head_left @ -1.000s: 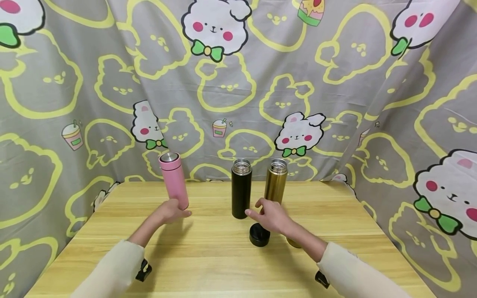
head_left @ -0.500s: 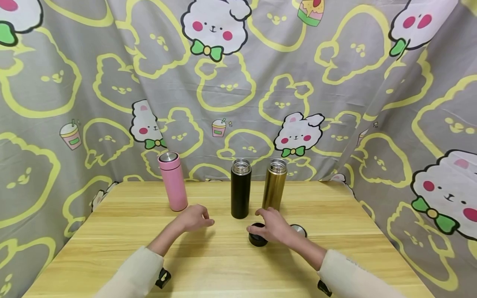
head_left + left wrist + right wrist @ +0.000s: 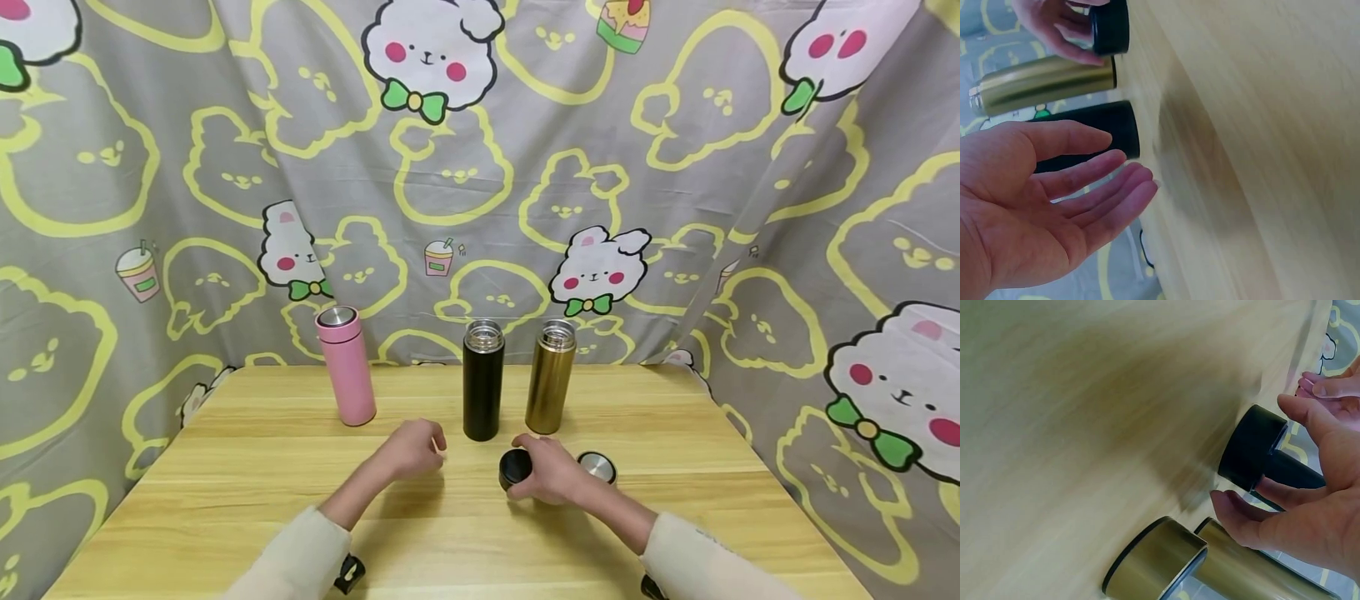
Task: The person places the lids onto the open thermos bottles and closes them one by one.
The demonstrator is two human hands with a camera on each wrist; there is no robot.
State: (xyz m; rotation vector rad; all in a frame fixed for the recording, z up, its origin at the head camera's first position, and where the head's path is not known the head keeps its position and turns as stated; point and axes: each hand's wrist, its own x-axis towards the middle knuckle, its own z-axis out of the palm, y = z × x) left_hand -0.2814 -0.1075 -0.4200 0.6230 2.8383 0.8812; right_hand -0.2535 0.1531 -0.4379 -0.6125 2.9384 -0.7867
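A black lid [image 3: 514, 469] stands on the table, and my right hand [image 3: 553, 471] spreads its thumb and fingers around it. In the right wrist view the thumb and fingers are wide apart at opposite sides of the lid; firm contact cannot be made out. My left hand [image 3: 412, 450] hovers over the table, fingers loosely bent and holding nothing. Beyond the hands stand a black thermos bottle [image 3: 482, 387] and a gold thermos bottle [image 3: 550, 383], both uncapped with steel threaded necks. A gold lid [image 3: 1154, 559] with a silver top lies right of my right hand.
A pink thermos bottle [image 3: 348, 371] with its lid on stands at the back left of the wooden table [image 3: 225, 500]. A patterned grey curtain [image 3: 465, 167] hangs behind and at both sides.
My left hand has left the pink thermos bottle and moved right toward the middle. My right hand has lowered around the black lid, and the gold lid has come into fuller view.
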